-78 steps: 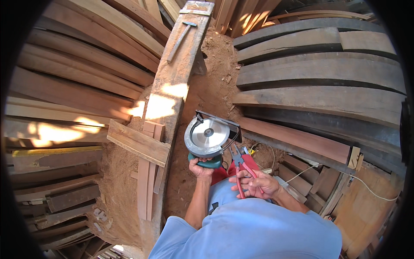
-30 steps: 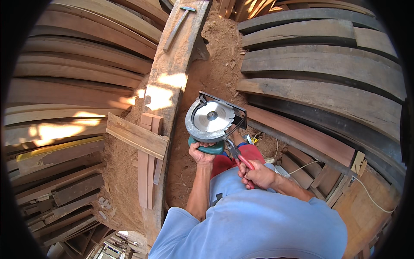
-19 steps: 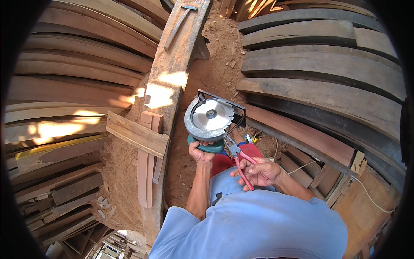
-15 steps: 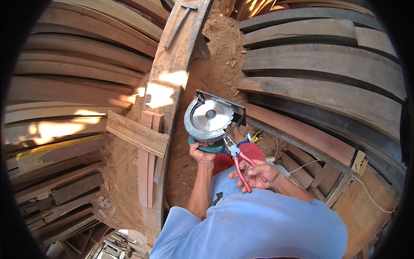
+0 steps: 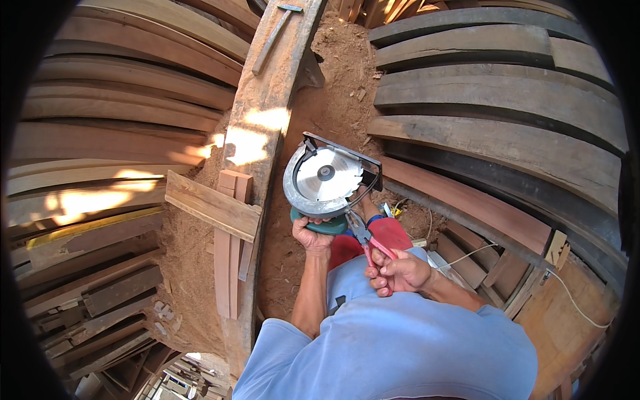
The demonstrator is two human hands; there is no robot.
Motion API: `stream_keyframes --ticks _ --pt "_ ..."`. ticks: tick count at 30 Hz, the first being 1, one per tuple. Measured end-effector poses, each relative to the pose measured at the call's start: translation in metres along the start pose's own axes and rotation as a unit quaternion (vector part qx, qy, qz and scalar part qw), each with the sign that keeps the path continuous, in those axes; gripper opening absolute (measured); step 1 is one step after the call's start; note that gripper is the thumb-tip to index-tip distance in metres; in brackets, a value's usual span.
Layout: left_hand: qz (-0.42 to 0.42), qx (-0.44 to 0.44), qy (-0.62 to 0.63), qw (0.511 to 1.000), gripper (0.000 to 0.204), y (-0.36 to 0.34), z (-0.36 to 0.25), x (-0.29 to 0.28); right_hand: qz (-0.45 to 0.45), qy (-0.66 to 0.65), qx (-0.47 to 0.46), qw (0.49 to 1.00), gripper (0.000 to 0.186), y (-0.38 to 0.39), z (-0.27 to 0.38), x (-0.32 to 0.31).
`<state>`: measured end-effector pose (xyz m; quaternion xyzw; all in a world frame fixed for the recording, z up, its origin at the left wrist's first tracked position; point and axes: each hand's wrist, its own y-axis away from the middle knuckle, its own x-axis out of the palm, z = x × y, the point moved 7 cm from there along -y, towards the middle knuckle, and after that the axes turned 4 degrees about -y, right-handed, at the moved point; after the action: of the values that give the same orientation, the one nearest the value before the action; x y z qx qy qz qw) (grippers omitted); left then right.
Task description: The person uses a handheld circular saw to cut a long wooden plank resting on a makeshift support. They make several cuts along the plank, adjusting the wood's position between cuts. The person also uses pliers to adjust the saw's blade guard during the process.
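Observation:
My left hand point(image 5: 311, 236) grips the green handle of a circular saw point(image 5: 327, 179), its round toothed blade and grey guard facing up. The saw's flat black base plate tilts up along its far right side. In my right hand point(image 5: 404, 272) is a pair of pliers point(image 5: 362, 233) with red grips, my fingers wrapped round both handles. The pliers' jaws reach the lower right rim of the saw's guard. Whether they pinch a part there is too small to tell.
A long plank bench point(image 5: 272, 93) runs on the left, carrying a hammer point(image 5: 275, 41), wood strips point(image 5: 228, 280) and a crosswise board point(image 5: 212, 205). Stacked timber point(image 5: 120, 100) fills the left; dark beams point(image 5: 493, 127) lie at the right. Sawdust covers the ground. A white cord point(image 5: 577, 300) trails at lower right.
My right hand has closed round the pliers, drawing the spread handles together. The saw has shifted very slightly; my left hand keeps its grip.

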<state>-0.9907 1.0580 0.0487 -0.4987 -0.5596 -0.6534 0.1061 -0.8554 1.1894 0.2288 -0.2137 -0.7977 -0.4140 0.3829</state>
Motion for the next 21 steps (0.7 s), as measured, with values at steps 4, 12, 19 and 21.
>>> stream_keyframes --ticks 4,12,19,21 --pt "-0.002 -0.009 -0.004 1.0 0.006 -0.002 0.002 0.001 -0.161 0.283 -0.012 0.945 0.023 0.009 0.012 -0.004" --pt "0.148 -0.057 0.023 0.987 0.039 0.003 0.008 0.003 -0.145 0.67 -0.043 0.727 0.045 0.052 0.062 0.024" --pt "-0.071 0.026 -0.074 0.994 0.064 0.017 -0.003 -0.027 -0.194 0.637 -0.269 0.696 0.035 0.109 0.104 0.038" --pt "-0.013 0.001 -0.042 0.999 0.067 0.024 -0.001 -0.022 -0.262 0.644 -0.26 0.67 0.033 0.11 0.113 0.024"
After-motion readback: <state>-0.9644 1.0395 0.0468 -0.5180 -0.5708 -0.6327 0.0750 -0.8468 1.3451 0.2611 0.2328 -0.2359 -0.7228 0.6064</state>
